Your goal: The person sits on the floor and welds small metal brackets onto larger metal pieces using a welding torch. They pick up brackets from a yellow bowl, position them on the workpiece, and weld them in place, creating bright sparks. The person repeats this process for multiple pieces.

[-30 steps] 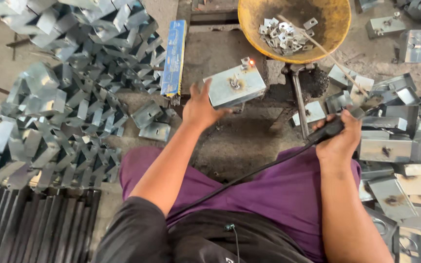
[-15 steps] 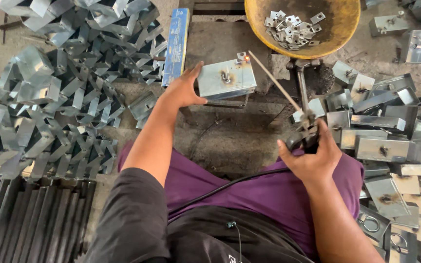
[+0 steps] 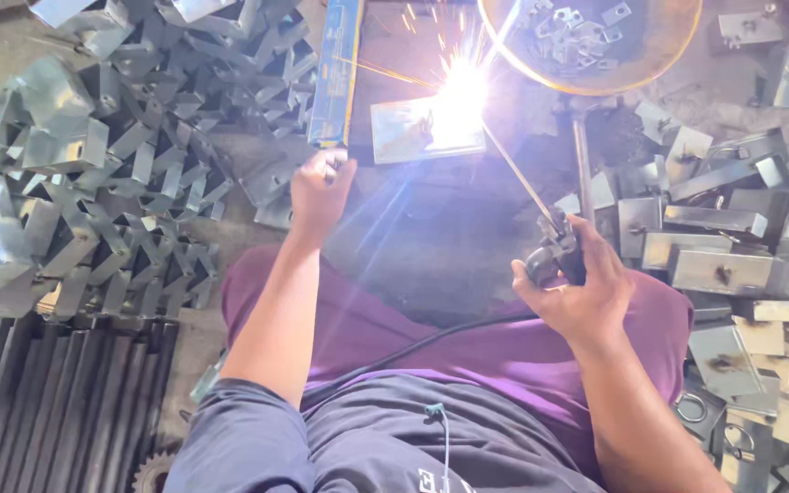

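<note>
Right hand [image 3: 580,290] clamped round a black electrode holder [image 3: 554,257] — the welding rod [image 3: 515,175] runs up and left to a bright arc [image 3: 461,87] on the far right edge of a flat metal plate [image 3: 410,130]; sparks spray from the contact point. The plate lies on the dark bench [image 3: 431,237], far of the person's knees. Left hand [image 3: 320,190] loosely curled, fingers together, empty as far as seen, just near-left of the plate and not touching it. Blue box [image 3: 337,68] stands left of the plate. Yellow pan [image 3: 650,68] of small metal pieces — far right. Bent steel brackets [image 3: 120,173] heaped at left.
</note>
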